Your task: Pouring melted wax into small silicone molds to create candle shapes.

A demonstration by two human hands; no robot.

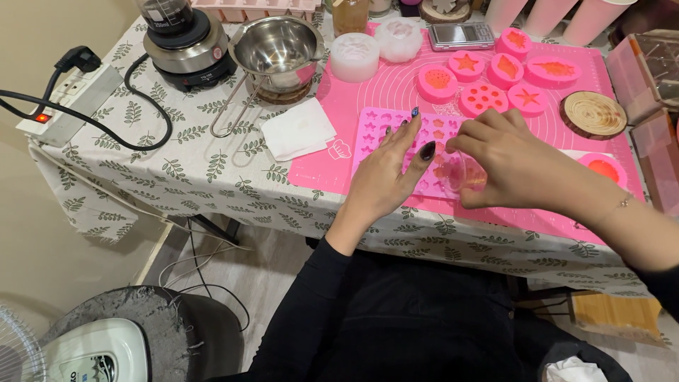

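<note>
In the middle of the frame, the left hand lies flat and open on the pink tray with tiny shapes, holding nothing, while the right hand curls shut around a small clear cup, tipped over the tray's right end. To do this well, I think the flat hand should press the bendy tray steady and the cup should tip slowly, so each little hole fills without spilling. The mat is smooth and pink, the round molds at the upper right look soft and rubbery, and the cup may hold orange stuff, but it is blurry.
</note>
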